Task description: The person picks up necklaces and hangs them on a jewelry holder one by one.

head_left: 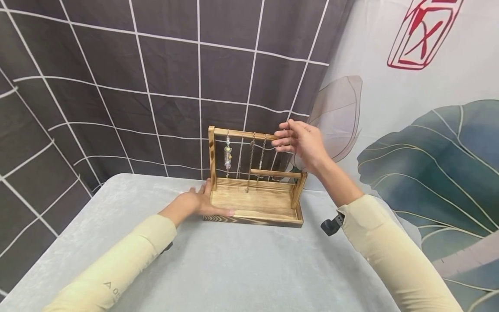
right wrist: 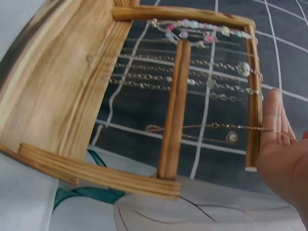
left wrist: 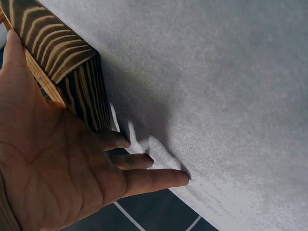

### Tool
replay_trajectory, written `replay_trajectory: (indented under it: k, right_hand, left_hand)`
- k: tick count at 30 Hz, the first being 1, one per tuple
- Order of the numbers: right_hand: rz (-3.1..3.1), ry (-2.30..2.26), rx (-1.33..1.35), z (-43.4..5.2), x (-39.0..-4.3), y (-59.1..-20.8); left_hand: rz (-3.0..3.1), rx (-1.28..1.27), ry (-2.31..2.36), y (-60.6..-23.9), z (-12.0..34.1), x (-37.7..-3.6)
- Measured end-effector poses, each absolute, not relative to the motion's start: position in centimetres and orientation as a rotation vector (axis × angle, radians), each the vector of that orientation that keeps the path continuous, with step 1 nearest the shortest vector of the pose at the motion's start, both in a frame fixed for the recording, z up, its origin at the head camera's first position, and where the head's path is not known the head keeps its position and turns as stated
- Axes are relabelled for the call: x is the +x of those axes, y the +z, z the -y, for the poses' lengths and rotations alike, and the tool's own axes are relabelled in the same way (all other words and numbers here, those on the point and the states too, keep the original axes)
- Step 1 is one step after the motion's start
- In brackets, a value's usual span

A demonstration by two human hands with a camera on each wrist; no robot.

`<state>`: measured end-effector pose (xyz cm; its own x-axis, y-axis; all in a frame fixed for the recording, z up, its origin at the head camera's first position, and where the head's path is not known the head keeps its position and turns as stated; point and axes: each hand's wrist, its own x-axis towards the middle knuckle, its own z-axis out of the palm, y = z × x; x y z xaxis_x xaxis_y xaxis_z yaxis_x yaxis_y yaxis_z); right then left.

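A wooden jewellery stand (head_left: 257, 203) with a tray base stands on the grey table. Several chains and a beaded strand (head_left: 228, 156) hang from its top bar (head_left: 243, 133). My left hand (head_left: 202, 200) lies flat against the tray's left front corner, thumb along the front edge. In the left wrist view that hand (left wrist: 57, 159) has straight fingers beside the striped wood corner (left wrist: 62, 53). My right hand (head_left: 286, 139) is at the top bar's right end. In the right wrist view a thin gold chain (right wrist: 202, 126) runs across the top bar (right wrist: 253, 96) into the right hand (right wrist: 284, 163), which pinches its end.
The grey table top (head_left: 241, 268) spreads in front of the stand. A dark grid-pattern curtain (head_left: 117, 86) hangs behind, and a leaf-print cloth (head_left: 429, 151) at the right. The stand's shorter lower bar (right wrist: 174, 106) sits on the right side.
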<state>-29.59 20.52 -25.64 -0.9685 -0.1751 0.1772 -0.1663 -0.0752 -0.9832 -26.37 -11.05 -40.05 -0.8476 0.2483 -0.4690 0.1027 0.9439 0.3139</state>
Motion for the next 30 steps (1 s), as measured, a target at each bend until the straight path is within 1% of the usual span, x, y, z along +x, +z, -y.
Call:
replay_trajectory:
  k: [9,17,22,30]
  right_hand:
    - [-2.192,-2.324,-0.396,-19.4,-28.9,-27.5]
    - [-2.329,-2.272,-0.34,-19.3,-28.5,-29.1]
    - [-2.593,-2.098,-0.258,-19.4,-28.0,-29.9]
    - [-2.949,-1.696,-0.124,-19.3,-27.2,-30.5]
  left_hand:
    - [-2.576,0.227,0.377,-39.8,11.0,-26.3]
    - [-2.576,0.242,0.367,-39.5,10.9,-26.2]
    - [-2.574,0.261,0.382,-39.7,10.8,-26.2]
    - [-2.594,0.276,0.436,-40.4,11.3,-26.1]
